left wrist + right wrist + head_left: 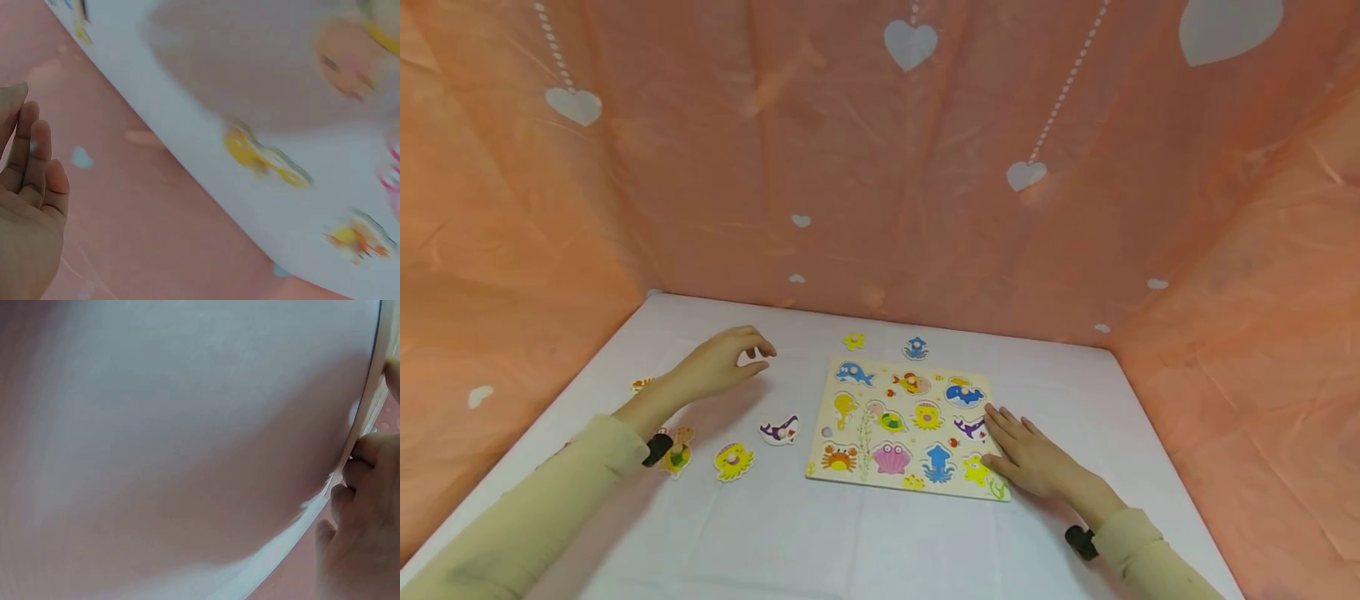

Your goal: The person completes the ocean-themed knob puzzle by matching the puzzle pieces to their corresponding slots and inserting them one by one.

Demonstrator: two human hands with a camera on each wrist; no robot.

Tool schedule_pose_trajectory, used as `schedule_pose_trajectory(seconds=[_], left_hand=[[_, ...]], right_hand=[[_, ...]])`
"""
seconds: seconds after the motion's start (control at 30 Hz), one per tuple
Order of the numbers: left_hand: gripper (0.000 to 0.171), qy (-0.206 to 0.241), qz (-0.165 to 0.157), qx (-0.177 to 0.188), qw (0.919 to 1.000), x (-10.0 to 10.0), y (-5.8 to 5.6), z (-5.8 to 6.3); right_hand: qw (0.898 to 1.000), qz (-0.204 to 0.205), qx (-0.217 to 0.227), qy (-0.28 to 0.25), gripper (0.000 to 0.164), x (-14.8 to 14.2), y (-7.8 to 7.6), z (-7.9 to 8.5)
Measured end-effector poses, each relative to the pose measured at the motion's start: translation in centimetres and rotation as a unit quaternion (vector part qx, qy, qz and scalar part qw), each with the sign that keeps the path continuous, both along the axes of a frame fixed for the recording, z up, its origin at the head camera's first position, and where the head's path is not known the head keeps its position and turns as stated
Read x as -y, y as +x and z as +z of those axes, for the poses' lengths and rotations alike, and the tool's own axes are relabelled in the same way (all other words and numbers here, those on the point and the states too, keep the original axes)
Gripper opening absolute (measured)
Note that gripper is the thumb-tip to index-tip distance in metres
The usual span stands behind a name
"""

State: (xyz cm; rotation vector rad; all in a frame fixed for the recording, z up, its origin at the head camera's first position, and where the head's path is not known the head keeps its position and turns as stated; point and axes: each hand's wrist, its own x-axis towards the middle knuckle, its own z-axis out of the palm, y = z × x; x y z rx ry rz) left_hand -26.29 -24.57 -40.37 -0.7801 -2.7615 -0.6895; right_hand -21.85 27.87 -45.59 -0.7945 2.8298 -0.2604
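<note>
My left hand hovers over the table's left half, fingers loosely bent, with nothing visible in its grasp. In the left wrist view that hand shows at the left edge. A wooden puzzle board with sea animal pictures lies right of centre. My right hand rests at its right edge, fingers extended onto the board. Nearest the left hand are a purple whale-like piece, a yellow octopus piece and a turtle piece, partly hidden by the wrist.
Behind the board lie a yellow starfish piece and a blue squid piece. An orange piece shows beside the left forearm. In the left wrist view a blurred yellow piece lies near the table edge. Orange cloth encloses the white table.
</note>
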Motion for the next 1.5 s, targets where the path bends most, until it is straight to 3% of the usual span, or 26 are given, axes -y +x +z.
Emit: schedule_pose_trajectory(seconds=[0.3,0.5,0.67,1.13,1.5], left_hand=[[0.017,-0.006,0.028,0.011,0.9995,4.8,1.4,-0.6],[0.018,-0.015,0.065,0.061,0.9959,7.3,2.0,-1.0],[0.016,-0.024,0.084,0.083,0.9927,8.7,1.9,-1.6],[0.014,-0.016,0.091,0.101,0.9907,9.9,0.9,-3.8],[0.013,-0.020,0.083,0.103,0.9910,9.8,0.6,-4.2]], right_hand=[[1.000,0.000,0.006,0.000,0.076,0.1,0.1,0.1],[1.000,-0.001,0.009,-0.002,0.076,0.2,0.1,0.3],[1.000,-0.001,0.005,-0.004,0.077,0.0,0.0,0.3],[1.000,0.000,0.003,-0.003,0.076,0.0,0.0,0.2],[1.000,-0.001,0.001,-0.004,0.075,0.0,0.1,0.0]])
